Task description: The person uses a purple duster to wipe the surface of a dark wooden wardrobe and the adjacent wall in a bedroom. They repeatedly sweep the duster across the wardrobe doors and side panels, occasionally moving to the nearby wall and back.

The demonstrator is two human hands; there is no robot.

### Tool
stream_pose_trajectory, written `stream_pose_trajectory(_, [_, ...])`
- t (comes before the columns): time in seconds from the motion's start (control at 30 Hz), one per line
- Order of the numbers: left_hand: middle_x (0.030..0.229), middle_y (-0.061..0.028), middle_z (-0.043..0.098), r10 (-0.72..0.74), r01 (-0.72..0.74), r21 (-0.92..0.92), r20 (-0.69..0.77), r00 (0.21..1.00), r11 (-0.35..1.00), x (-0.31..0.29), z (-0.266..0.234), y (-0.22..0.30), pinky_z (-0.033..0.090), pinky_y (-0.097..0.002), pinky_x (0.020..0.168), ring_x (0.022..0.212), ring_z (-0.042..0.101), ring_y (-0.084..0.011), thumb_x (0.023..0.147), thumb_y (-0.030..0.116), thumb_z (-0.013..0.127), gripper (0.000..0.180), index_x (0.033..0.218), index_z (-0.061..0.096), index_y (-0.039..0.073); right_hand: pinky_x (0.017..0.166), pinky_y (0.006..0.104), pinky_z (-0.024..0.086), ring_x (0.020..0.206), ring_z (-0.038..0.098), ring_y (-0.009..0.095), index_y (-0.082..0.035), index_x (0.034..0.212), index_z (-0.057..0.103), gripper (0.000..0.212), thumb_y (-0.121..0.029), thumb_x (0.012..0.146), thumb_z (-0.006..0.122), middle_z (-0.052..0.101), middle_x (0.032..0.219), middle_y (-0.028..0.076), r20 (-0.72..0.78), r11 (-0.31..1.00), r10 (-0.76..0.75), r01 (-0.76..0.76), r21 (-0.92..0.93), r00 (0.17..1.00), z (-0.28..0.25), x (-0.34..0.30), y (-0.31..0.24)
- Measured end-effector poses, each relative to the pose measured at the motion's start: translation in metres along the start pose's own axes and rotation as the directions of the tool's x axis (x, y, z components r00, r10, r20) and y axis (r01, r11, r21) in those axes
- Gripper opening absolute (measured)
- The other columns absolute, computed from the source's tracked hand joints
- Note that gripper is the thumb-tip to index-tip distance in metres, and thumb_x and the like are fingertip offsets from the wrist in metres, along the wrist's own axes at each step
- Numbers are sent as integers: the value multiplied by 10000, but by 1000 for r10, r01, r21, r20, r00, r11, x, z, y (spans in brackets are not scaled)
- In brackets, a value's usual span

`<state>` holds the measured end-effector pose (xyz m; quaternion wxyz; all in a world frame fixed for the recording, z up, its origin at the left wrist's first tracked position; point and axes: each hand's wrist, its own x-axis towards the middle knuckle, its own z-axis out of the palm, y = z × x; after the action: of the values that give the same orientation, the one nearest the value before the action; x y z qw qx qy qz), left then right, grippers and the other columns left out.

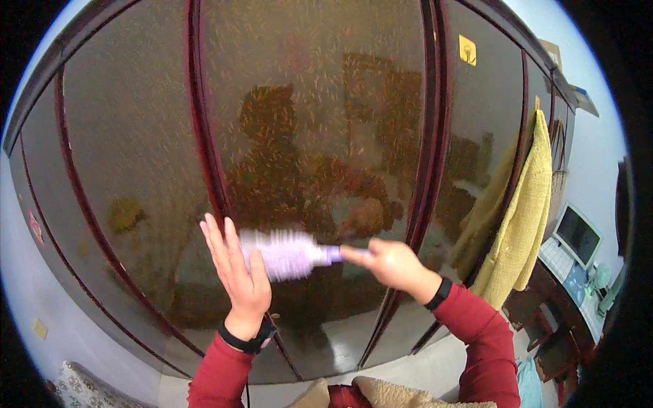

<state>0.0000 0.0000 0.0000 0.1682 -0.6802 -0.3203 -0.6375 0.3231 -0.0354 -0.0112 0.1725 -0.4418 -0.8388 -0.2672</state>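
Note:
A fluffy lilac duster [282, 256] is held out level in front of the glossy dark wardrobe doors, its head blurred by motion. My right hand [391, 265] is closed round its purple handle, with the index finger stretched along it. My left hand [237, 268] stands upright at the far end of the fluffy head, its palm turned to the fibres and its fingers straight. The palm seems to touch the fibres, though the blur hides the exact contact.
Tall wardrobe doors [313, 122] with dark red frames fill most of the view. A yellow towel [527, 217] hangs at the right. Beyond it stands a desk with a laptop [578, 234] and a small fan [600, 277]. A patterned cushion [85, 391] lies at lower left.

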Motion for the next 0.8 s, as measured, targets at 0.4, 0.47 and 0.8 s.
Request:
stream_pose_trajectory(0.4, [1648, -296, 243, 123, -93, -126, 251, 960, 988, -21, 30, 43, 166, -598, 1224, 1529, 186, -516, 952, 170, 624, 612, 1526, 458, 38, 793, 369, 506, 834, 630, 297, -103, 1501, 526, 568, 12, 948, 583, 679, 1001, 166, -529, 820, 571, -402, 407, 628, -21, -43, 84])
stream_pose_trajectory(0.47, [1660, -289, 220, 135, -96, -152, 271, 953, 984, -25, 36, 47, 164, -598, 1224, 1535, 172, -511, 962, 185, 622, 621, 1536, 439, 36, 762, 404, 516, 802, 621, 322, -108, 1471, 560, 589, 42, 903, 606, 645, 898, 155, -467, 906, 421, -340, 250, 778, 1, -60, 77])
stream_pose_trajectory(0.8, [1667, -273, 220, 111, -82, -94, 362, 926, 992, -49, 43, 46, 178, -589, 1226, 1534, 183, -507, 971, 160, 607, 619, 1551, 422, 49, 597, 434, 511, 656, 579, 300, -315, 1462, 579, 653, -4, 888, 590, 505, 734, 115, -336, 903, 410, -429, 20, 848, 12, -131, 81])
